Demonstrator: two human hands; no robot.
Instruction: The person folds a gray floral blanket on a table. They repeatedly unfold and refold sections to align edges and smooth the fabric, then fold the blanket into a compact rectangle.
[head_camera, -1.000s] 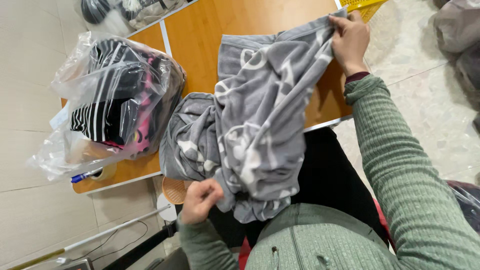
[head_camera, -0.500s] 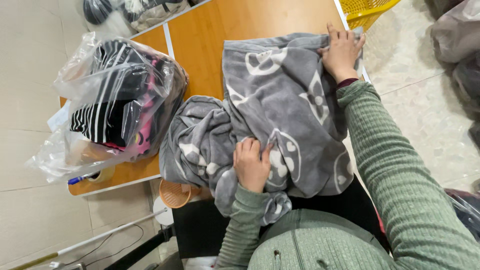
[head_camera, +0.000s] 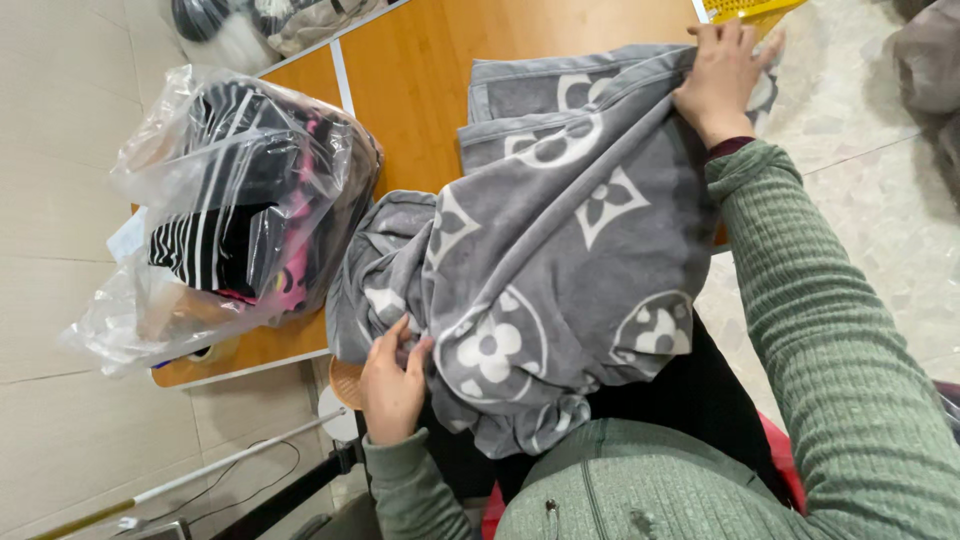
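A grey garment with white flower and circle patterns lies spread over the wooden table and hangs off its near edge onto my lap. My right hand grips the garment's far edge near the table's right side. At the table's near edge, my left hand pinches a bunched fold of the same garment. Both of my arms wear green ribbed sleeves.
A clear plastic bag stuffed with striped, black and pink clothes sits on the table's left part. A yellow basket stands at the far right corner. Dark items lie beyond the table. A pole and cable lie on the tiled floor.
The garment was first held up, then laid across the table. My left hand has slid from the garment's middle to its bunched left edge; my right hand still holds the far edge.
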